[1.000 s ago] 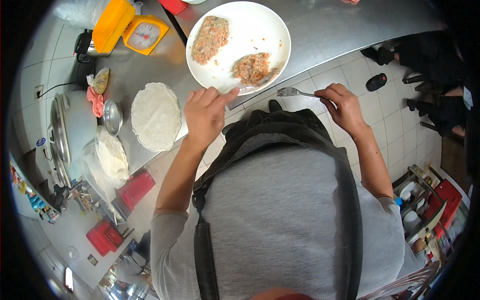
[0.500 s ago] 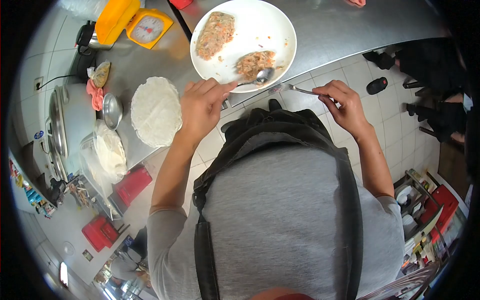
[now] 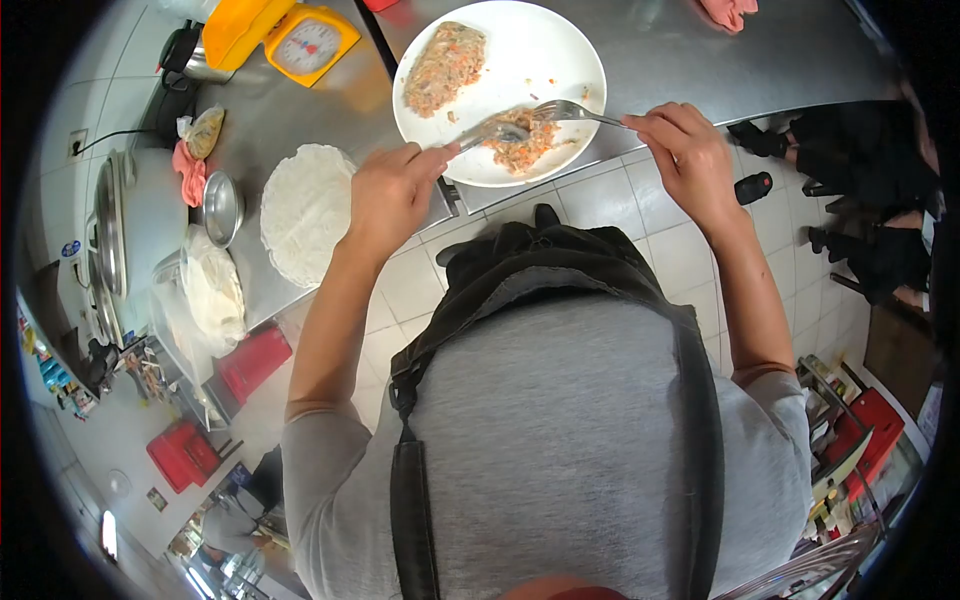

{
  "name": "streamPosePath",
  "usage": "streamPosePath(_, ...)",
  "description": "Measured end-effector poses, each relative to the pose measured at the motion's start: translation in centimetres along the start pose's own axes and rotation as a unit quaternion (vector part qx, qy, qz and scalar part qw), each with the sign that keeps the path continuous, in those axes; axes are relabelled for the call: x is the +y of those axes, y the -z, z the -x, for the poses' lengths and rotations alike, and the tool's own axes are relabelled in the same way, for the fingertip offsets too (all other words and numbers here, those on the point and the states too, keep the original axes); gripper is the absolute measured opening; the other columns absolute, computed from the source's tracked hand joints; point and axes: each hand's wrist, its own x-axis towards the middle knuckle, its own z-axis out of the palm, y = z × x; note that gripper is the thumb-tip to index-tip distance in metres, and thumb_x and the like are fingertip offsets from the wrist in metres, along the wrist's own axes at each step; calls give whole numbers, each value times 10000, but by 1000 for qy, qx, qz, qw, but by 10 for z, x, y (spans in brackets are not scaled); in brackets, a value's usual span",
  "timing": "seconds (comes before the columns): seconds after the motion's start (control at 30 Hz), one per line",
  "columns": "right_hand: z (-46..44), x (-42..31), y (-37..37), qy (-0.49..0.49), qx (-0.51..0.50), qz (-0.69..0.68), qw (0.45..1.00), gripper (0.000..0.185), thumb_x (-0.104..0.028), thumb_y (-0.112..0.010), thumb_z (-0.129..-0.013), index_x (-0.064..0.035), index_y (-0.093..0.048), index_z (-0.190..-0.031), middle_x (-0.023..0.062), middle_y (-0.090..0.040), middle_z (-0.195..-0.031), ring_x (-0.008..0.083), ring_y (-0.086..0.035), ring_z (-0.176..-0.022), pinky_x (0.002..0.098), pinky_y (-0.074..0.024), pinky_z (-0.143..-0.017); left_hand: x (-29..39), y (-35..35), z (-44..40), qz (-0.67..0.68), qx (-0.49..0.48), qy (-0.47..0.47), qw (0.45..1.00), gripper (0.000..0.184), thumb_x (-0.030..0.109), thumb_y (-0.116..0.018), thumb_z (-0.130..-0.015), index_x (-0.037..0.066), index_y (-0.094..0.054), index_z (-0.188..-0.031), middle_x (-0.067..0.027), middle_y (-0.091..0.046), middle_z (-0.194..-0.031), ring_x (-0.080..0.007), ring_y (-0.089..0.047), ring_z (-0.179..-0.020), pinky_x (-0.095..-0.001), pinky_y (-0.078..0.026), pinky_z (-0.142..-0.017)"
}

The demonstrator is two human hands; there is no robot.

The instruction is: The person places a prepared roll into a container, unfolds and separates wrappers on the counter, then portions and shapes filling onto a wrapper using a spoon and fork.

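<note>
My left hand (image 3: 395, 195) is closed round the handle of a spoon (image 3: 511, 132), whose bowl rests in a loose pile of minced filling (image 3: 530, 153) with orange bits. In my right hand (image 3: 688, 158) is a fork (image 3: 562, 110), pinched by its handle, with its tines at the top of the same pile, close to the spoon. Both utensils reach over a large white plate (image 3: 535, 50). A second, smoother oblong portion of filling (image 3: 446, 70) lies at the plate's upper left. Left of my left hand is a round white wrapper sheet (image 3: 308, 215), perhaps a stack.
A yellow dial scale (image 3: 305, 45) stands at the upper left. Near the left wall are a metal bowl (image 3: 222, 208), a pink cloth (image 3: 190, 172) and a plastic bag with white sheets (image 3: 215, 290). Another person's dark-clothed legs (image 3: 850, 150) are at the right.
My right hand has risen, bringing the fork from beside the plate's rim onto the filling. The spoon has shifted slightly up and left over the pile, which is now more spread out.
</note>
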Motion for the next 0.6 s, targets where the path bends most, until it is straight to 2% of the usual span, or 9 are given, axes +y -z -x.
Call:
streamPosePath(0.1, -10, 1, -4, 29, -15, 8, 999, 233, 12, -655, -783, -98, -722, -977, 39, -620, -828, 236, -592, -775, 364, -495, -682, -2, 2, 3, -2, -6, 5, 1000, 228, 88, -644, -881, 164, -738, -1074, -72, -652, -773, -257, -600, -690, -364, -456, -640)
streamPosePath(0.17, -13, 5, -8, 50, -26, 14, 998, 285, 32, -643, -733, -98, -724, -974, 28, -624, -842, 227, -592, -785, 357, -499, -708, 1, 6, -2, 52, 46, 3, 998, 228, 82, -651, -868, 162, -733, -1065, -66, -607, -714, -258, -578, -659, -371, -454, -643)
streamPosePath(0.27, -13, 14, -16, 66, -62, 36, 995, 246, 13, -656, -778, -85, -721, -993, 60, -636, -857, 247, -603, -802, 363, -495, -706, 5, 6, -9, 8, 13, -14, 1000, 235, 72, -655, -861, 162, -734, -1064, -62, -603, -706, -258, -578, -659, -372, -456, -642)
streamPosePath(0.4, -9, 27, -18, 59, -67, 65, 994, 237, 17, -647, -770, -84, -724, -971, 62, -634, -852, 251, -602, -802, 369, -498, -723, -3, -8, -3, 3, 17, -19, 1000, 233, 78, -656, -862, 169, -734, -1062, -65, -577, -679, -263, -572, -654, -373, -453, -635)
streamPosePath(0.6, -17, 38, 4, 34, -48, 100, 993, 273, 23, -624, -753, -109, -729, -967, 39, -639, -842, 246, -617, -816, 362, -506, -704, -3, 9, -9, 38, -6, 30, 999, 210, 97, -647, -875, 165, -744, -1048, -84, -692, -815, -280, -614, -691, -374, -469, -657)
